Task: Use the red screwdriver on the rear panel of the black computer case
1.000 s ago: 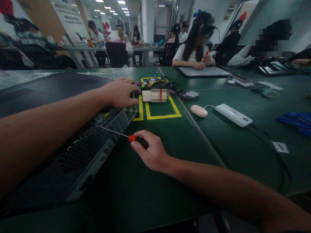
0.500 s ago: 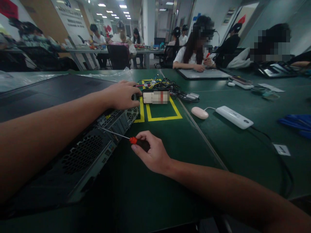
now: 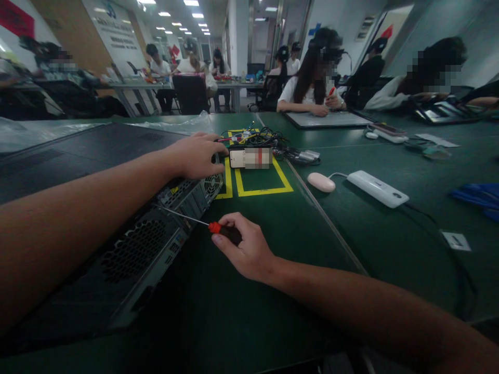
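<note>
A dark computer case (image 3: 128, 244) lies on its side on the green table (image 3: 273, 291), its rear panel facing right. My left hand (image 3: 195, 154) rests on the case's far top corner, fingers curled over the edge. My right hand (image 3: 244, 248) is closed round a screwdriver (image 3: 210, 227) with a black and red handle. Its thin shaft points left, the tip against the rear panel near the fan grille (image 3: 212, 182).
A phone (image 3: 250, 157) lies across a yellow taped rectangle (image 3: 260, 188), with a tangle of cables (image 3: 261, 137) behind it. A pink mouse (image 3: 320, 182) and white power strip (image 3: 377, 188) lie to the right. Several people sit at tables beyond.
The view has shifted slightly downward. My right hand and the screwdriver stay at the rear panel, barely moved. My left hand has not moved.
</note>
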### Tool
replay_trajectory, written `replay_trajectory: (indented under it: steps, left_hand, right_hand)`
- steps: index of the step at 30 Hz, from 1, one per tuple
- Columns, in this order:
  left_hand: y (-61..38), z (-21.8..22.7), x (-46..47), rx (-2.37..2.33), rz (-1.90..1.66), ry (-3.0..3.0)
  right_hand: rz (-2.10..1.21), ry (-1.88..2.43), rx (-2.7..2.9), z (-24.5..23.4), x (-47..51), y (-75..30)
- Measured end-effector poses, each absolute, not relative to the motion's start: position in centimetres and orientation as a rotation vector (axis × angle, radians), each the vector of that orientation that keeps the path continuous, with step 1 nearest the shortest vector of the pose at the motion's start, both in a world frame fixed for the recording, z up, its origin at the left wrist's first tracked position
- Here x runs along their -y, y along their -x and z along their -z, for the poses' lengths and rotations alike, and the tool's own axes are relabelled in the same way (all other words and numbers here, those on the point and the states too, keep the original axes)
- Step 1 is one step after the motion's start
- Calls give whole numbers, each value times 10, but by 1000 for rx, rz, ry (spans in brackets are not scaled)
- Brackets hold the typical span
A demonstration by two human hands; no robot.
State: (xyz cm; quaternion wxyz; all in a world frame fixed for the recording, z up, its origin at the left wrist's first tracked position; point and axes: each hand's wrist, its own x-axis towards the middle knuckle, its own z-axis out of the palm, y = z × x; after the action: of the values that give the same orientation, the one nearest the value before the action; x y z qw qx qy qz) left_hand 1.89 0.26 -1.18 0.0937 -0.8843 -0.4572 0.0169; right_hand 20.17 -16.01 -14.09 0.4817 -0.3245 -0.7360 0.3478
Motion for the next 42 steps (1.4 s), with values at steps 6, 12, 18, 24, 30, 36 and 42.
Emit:
replay_trajectory:
  steps: [6,12,18,24,30,36,42]
  left_hand:
    - [-22,10,1,1365,-60,2626]
    - [-20,11,-2,1364,-43,2641]
    - [-17,13,-5,1328,-24,2635]
    - [-18,13,-5,1330,-22,2634]
    - [-20,11,-1,1339,-52,2628]
    - [-17,14,-5,1330,-26,2632]
    - [-16,14,-7,1334,-38,2649]
  right_hand:
    - [-846,808,1811,140,162,-203]
    - [-793,814,1835,141,161,-203]
    - [-740,781,1867,139,162,-204]
    - [-783,775,1832,137,162,-202]
    - [-830,826,1824,138,163,-202]
    - [-793,836,1847,138,162,-202]
    - [-798,830,1841,138,162,-202]
